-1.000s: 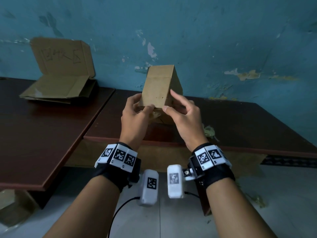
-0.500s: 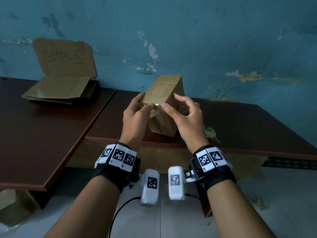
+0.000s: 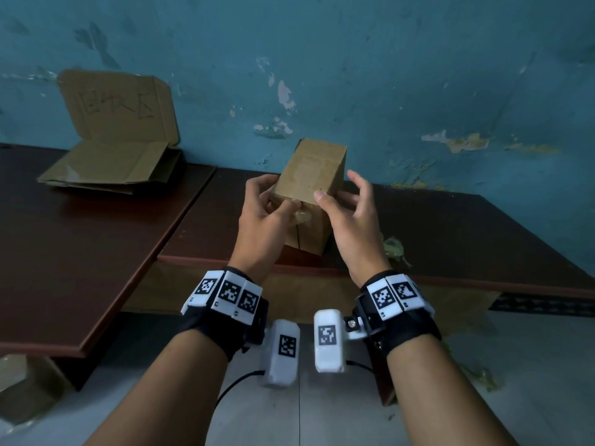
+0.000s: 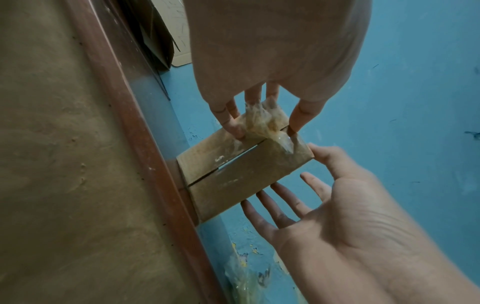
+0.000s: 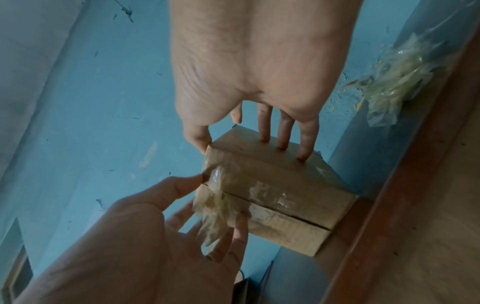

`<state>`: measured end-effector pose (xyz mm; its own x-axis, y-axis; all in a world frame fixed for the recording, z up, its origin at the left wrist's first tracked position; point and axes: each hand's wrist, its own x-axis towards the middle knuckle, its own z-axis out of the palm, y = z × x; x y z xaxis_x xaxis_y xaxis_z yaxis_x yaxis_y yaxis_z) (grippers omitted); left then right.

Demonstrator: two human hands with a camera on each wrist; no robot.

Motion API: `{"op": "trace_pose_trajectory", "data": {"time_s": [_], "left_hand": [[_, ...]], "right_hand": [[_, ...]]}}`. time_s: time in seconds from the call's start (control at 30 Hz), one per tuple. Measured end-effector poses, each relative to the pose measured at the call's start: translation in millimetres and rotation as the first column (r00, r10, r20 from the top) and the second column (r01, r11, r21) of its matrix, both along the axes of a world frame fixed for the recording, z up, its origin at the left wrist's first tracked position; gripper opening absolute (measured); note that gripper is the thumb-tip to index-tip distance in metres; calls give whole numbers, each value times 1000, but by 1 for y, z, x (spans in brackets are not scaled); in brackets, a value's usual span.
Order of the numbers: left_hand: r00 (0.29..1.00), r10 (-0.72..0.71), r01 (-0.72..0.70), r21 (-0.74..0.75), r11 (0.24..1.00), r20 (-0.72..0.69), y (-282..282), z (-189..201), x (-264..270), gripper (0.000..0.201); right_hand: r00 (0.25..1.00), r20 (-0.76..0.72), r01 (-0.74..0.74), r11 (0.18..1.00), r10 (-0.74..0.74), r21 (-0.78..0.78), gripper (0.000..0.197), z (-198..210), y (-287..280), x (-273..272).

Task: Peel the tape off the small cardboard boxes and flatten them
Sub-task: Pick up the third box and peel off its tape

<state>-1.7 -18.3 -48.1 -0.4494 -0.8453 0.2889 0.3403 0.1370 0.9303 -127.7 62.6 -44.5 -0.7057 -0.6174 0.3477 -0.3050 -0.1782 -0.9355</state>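
We hold box (image 3: 309,188) tilted on the table edge (image 3: 225,263): right hand (image 3: 351,220) fingers spread steadying it, left hand (image 3: 267,217) fingertips pinching tape wad (image 4: 262,121). Light, stiff cardboard; tape's sticky, so grip near the seam.

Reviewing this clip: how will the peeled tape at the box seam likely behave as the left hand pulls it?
The tape looks crumpled into a wad, so probably floppy and clingy. The left hand pinches it; it may stick to the fingers. The box probably shifts easily.
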Motion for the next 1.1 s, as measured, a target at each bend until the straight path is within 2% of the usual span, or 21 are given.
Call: {"op": "trace_pose_trajectory", "data": {"time_s": [0.17, 0.3, 0.43, 0.57, 0.67, 0.77, 0.83, 0.97, 1.03, 1.1], "left_hand": [[1000, -12, 13, -59, 998, 29, -1, -3, 0, 39], [996, 48, -36, -159, 987, 77, 0, -5, 1, 39], [996, 59, -46, -185, 982, 67, -1, -7, 2, 46], [992, 119, -105, -273, 956, 35, 2, -9, -2, 37], [990, 139, -123, -323, 938, 26, 4, -8, -6, 31], [992, 130, -124, -287, 950, 3, 3, -8, -8, 34], [989, 151, -144, -267, 953, 6, 1, -8, -7, 38], [978, 190, -164, -245, 956, 88, -7, -10, -5, 51], [986, 140, -122, -181, 976, 91, -6, -8, -2, 56], [993, 93, -83, -125, 989, 77, -3, -5, 0, 59]], "right_hand": [[999, -32, -14, 999, 15, 39, 72, 4, -3, -2], [998, -47, -29, 997, 33, 71, 62, 5, -1, -3], [999, -33, -19, 996, 22, 82, 62, 6, -1, -3], [999, -38, 12, 999, -10, 50, 65, 6, 0, -1], [1000, -22, 11, 998, -9, 59, 78, 2, 2, 1], [999, 46, -8, 999, 6, 51, 102, 0, 3, 5], [997, 70, 9, 995, -16, 95, 109, 0, 1, 8], [997, 68, 41, 995, -48, 91, 79, 2, -3, 5], [997, 65, 38, 998, -41, 43, 67, 7, 0, 5], [997, 72, 9, 1000, -8, -2, 63, 9, 2, 3]]}}
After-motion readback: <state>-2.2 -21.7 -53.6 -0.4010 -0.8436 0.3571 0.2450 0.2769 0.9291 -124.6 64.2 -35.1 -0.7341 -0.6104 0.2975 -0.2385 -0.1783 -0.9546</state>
